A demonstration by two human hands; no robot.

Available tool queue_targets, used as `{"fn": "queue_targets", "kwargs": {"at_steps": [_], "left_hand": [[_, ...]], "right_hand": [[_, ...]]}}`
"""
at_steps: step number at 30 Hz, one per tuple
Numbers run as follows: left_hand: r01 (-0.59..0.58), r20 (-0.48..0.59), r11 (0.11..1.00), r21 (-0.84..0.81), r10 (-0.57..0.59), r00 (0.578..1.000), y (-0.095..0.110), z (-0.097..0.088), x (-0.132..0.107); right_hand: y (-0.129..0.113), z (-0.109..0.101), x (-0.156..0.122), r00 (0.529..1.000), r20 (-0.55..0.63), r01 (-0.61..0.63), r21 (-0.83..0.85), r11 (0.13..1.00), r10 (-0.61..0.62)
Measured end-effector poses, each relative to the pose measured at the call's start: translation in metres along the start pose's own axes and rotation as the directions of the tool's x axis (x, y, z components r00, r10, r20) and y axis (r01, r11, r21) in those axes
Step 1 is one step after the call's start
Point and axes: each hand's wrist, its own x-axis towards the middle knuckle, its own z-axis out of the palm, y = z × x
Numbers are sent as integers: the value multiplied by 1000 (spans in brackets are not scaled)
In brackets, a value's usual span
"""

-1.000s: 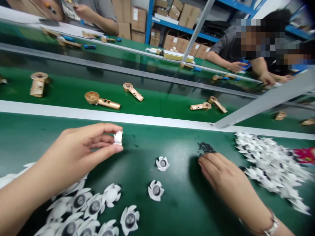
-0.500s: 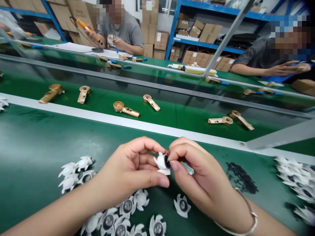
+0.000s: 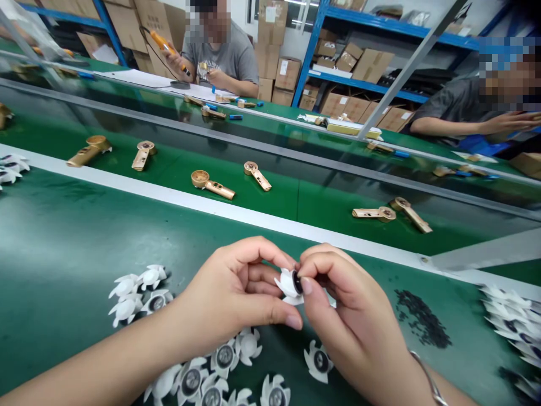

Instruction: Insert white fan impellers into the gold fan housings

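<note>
Between my two hands is a small white fan blade (image 3: 288,283) with a dark ring at its hub, turned on its side. My left hand (image 3: 249,285) curls around it, fingers behind and thumb in front. The thumb and forefinger of my right hand (image 3: 338,287) pinch at the dark hub; whether a small part sits between those fingertips is hidden. Several more white fan blades (image 3: 192,380) lie below my hands, some showing their dark hubs. One single fan blade (image 3: 319,361) lies under my right hand, and a small cluster of fan blades (image 3: 127,307) is beside my left forearm.
Tiny black pieces (image 3: 422,318) are spread right of my right hand. A heap of fan blades (image 3: 513,321) lies at the far right. Beyond the white edge strip (image 3: 169,197), gold handheld fan bodies (image 3: 213,185) rest on a green belt. Two people (image 3: 224,56) sit across.
The whole view has shifted slightly. Both hands stay together at the fan blade, which has tilted a little; the right fingertips remain at its hub.
</note>
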Motion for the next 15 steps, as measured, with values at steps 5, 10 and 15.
{"fn": "queue_targets", "kwargs": {"at_steps": [5,10,15], "left_hand": [[-9,2,999,-53,10,1000,-3,2,-1],[-69,-34,985,-160,64,997,-2,-2,3],[-298,-161,912,-282,261,952,22,-5,-3]], "right_hand": [[1,-2,1,998,38,51,-44,998,-50],[8,-15,-8,953,92,299,-159,941,-287],[14,15,61,997,56,44,-4,999,-43]]}}
